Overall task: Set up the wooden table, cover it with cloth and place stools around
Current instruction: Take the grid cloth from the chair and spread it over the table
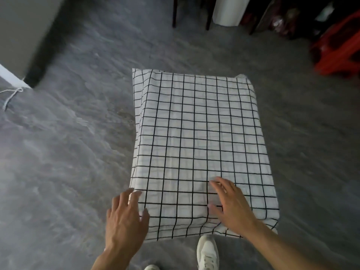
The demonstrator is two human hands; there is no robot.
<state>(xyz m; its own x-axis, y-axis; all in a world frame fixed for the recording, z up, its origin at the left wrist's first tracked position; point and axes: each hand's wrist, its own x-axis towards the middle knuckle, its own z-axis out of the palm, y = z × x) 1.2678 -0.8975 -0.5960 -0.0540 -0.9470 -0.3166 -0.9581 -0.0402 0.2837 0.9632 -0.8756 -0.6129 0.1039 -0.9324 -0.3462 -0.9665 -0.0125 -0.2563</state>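
A white cloth with a black grid (196,137) covers a low rectangular table in the middle of the view; the wood itself is hidden under it, and the cloth hangs over all sides. My left hand (126,217) hovers open at the near left corner, fingers spread beside the cloth's edge. My right hand (231,203) lies open, palm down, on the near part of the cloth. No stool is clearly visible.
Grey carpeted floor (68,152) surrounds the table. Dark furniture legs (174,12) and a white cylinder (228,10) stand at the back. A red bag (339,53) lies at the back right. A wall corner (37,61) is at the left. My white shoe (207,252) is below the table.
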